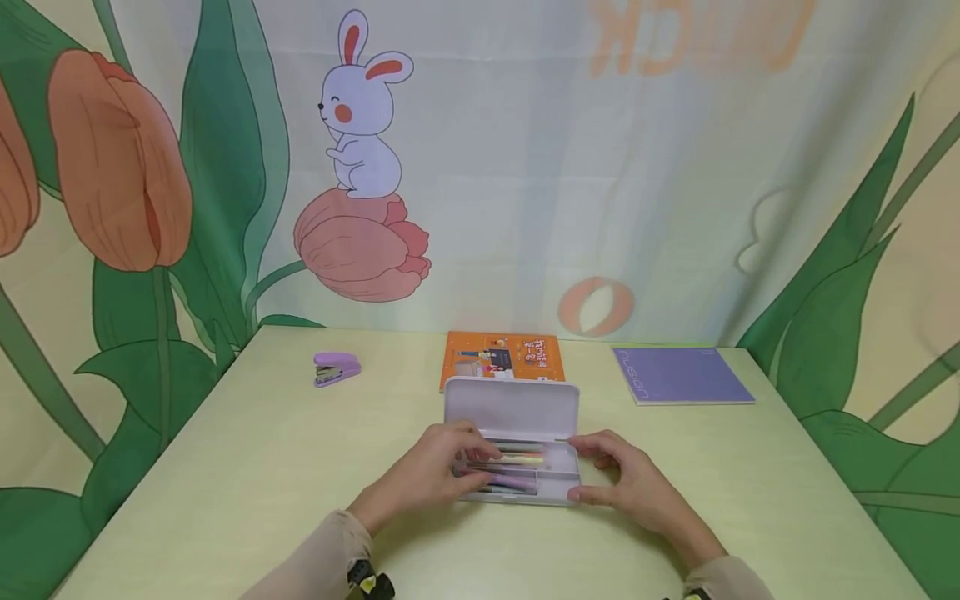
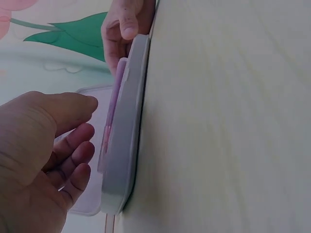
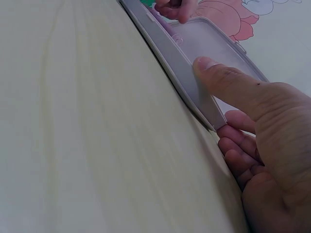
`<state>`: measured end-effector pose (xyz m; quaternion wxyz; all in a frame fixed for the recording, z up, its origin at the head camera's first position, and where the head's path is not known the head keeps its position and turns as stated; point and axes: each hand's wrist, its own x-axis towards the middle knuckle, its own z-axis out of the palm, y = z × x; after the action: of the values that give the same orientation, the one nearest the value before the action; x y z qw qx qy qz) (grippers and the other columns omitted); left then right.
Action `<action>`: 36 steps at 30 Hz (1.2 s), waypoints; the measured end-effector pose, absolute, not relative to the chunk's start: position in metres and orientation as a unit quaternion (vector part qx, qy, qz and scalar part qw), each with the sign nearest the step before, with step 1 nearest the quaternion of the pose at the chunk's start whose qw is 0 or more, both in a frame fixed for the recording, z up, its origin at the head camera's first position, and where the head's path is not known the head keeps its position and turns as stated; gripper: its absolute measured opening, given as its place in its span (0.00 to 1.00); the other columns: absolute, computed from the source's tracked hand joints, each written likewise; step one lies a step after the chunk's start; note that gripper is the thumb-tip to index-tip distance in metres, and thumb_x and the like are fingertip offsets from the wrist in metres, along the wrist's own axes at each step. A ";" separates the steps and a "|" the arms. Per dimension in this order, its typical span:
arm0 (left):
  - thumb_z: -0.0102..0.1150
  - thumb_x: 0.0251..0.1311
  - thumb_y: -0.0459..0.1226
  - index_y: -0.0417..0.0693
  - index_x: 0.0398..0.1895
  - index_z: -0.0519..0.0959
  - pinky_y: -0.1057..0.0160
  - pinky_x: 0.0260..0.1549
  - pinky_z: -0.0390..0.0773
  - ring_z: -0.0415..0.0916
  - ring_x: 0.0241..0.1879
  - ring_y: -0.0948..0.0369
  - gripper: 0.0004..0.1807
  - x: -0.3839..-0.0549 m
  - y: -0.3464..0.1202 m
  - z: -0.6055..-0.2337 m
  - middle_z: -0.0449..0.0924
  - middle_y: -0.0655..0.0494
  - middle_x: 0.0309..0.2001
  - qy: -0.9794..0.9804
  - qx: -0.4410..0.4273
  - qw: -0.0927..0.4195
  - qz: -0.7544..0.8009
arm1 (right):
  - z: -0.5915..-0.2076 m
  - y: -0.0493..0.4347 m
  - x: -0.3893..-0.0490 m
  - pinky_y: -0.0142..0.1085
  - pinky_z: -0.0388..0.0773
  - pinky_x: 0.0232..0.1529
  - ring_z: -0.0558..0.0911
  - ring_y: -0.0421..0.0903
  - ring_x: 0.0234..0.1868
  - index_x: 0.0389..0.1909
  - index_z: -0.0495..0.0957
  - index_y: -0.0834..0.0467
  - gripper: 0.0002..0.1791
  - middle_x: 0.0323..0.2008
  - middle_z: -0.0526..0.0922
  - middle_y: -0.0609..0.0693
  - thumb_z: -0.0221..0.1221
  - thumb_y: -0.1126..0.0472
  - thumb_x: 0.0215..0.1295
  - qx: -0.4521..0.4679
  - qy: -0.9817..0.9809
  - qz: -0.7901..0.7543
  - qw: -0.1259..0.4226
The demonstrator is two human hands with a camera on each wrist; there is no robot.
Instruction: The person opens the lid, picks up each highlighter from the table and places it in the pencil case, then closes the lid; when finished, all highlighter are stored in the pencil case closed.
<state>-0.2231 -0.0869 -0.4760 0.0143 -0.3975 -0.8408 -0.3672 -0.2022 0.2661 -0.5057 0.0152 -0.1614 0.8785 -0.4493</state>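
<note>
A pale grey pencil case (image 1: 558, 486) lies on the table with its lid (image 1: 513, 407) raised at the back. Several pens and a light orange pen (image 1: 522, 459) lie in its compartments. One purple pen (image 2: 114, 97) rises above the front rim in the left wrist view. My left hand (image 1: 442, 458) hovers over the case's left half, fingers loosely bent and thumb apart from them, nothing between them. At the right end, my right hand (image 1: 630, 479) grips the case, with the thumb on the front corner (image 3: 206, 65) and the other fingers round the end.
Behind the case lies an orange book (image 1: 465, 343). A purple notebook (image 1: 682, 375) is at the back right, and a purple stapler (image 1: 337, 367) at the back left. A printed curtain (image 1: 487, 167) hangs behind the table (image 1: 300, 467).
</note>
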 end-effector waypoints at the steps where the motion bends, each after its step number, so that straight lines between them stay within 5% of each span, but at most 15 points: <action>1: 0.79 0.66 0.33 0.45 0.53 0.92 0.62 0.41 0.86 0.84 0.41 0.58 0.13 -0.223 -0.088 -0.475 0.88 0.53 0.44 -0.841 -0.396 0.017 -0.368 | -0.506 0.266 -0.202 0.34 0.80 0.65 0.81 0.49 0.62 0.70 0.84 0.50 0.41 0.62 0.85 0.44 0.86 0.49 0.54 -0.161 0.879 -0.449 0.016; 13: 0.77 0.66 0.31 0.48 0.43 0.94 0.68 0.36 0.82 0.79 0.35 0.64 0.06 -0.227 -0.098 -0.475 0.84 0.65 0.36 -0.858 -0.386 -0.001 -0.340 | -0.510 0.266 -0.202 0.34 0.80 0.65 0.81 0.49 0.62 0.70 0.84 0.50 0.41 0.62 0.85 0.44 0.86 0.48 0.53 -0.160 0.878 -0.452 0.021; 18: 0.78 0.66 0.33 0.47 0.48 0.92 0.60 0.39 0.86 0.83 0.39 0.59 0.09 -0.229 -0.104 -0.468 0.86 0.61 0.39 -0.862 -0.351 0.060 -0.360 | -0.507 0.265 -0.202 0.35 0.80 0.66 0.81 0.48 0.62 0.69 0.84 0.49 0.41 0.62 0.85 0.43 0.87 0.48 0.53 -0.156 0.878 -0.451 0.019; 24: 0.85 0.58 0.38 0.45 0.72 0.80 0.41 0.58 0.85 0.80 0.61 0.45 0.38 -0.238 -0.119 -0.469 0.81 0.46 0.63 -0.864 -0.253 0.124 -0.417 | -0.505 0.265 -0.202 0.34 0.79 0.65 0.81 0.51 0.64 0.70 0.77 0.54 0.45 0.64 0.84 0.49 0.87 0.52 0.53 -0.153 0.869 -0.470 0.020; 29: 0.90 0.52 0.45 0.45 0.87 0.62 0.40 0.72 0.78 0.74 0.73 0.45 0.62 -0.239 -0.131 -0.484 0.72 0.45 0.77 -0.856 -0.225 0.027 -0.466 | -0.505 0.265 -0.204 0.35 0.79 0.65 0.80 0.55 0.66 0.81 0.61 0.57 0.62 0.73 0.77 0.56 0.89 0.54 0.51 -0.151 0.856 -0.493 0.024; 33: 0.94 0.45 0.44 0.48 0.90 0.56 0.40 0.75 0.74 0.74 0.74 0.46 0.71 -0.239 -0.136 -0.497 0.73 0.48 0.77 -0.830 -0.224 -0.039 -0.510 | -0.506 0.264 -0.208 0.42 0.80 0.70 0.79 0.60 0.72 0.91 0.45 0.54 0.78 0.83 0.67 0.58 0.90 0.55 0.46 -0.172 0.847 -0.502 0.018; 36: 0.96 0.40 0.42 0.49 0.90 0.54 0.41 0.75 0.74 0.75 0.72 0.47 0.75 -0.238 -0.137 -0.505 0.74 0.48 0.76 -0.815 -0.238 -0.055 -0.525 | -0.507 0.260 -0.209 0.46 0.79 0.73 0.78 0.60 0.75 0.92 0.42 0.50 0.81 0.85 0.64 0.58 0.90 0.54 0.46 -0.182 0.847 -0.499 0.023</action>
<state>-0.2383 -0.1366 -0.5048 -0.0555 -0.2384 -0.8152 -0.5249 -0.2095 0.2597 -0.5066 0.0226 -0.1821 0.8471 -0.4988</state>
